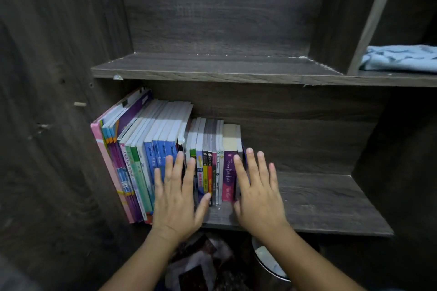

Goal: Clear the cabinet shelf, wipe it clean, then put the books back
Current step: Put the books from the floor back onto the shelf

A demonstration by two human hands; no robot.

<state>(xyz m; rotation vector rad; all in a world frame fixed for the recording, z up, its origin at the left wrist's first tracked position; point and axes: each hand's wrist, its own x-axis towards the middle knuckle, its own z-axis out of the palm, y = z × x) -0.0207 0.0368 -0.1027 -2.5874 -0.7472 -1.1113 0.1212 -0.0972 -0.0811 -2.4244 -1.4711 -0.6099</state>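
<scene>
Dark wood-grain cabinet shelf (319,201); row of upright colourful paperback books (165,139) at its left end; left hand (176,198), right hand (259,194) both flat, fingers straight, against spines; crumpled light-blue cloth (399,59) on upper right shelf (390,78); likely books either uncleared or already returned; cannot tell.

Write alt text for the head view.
The left hand and right hand, fingers straight, rest on the spines of a row of books at the left end of a dark wooden shelf. A light blue cloth lies in the upper right compartment.
</scene>
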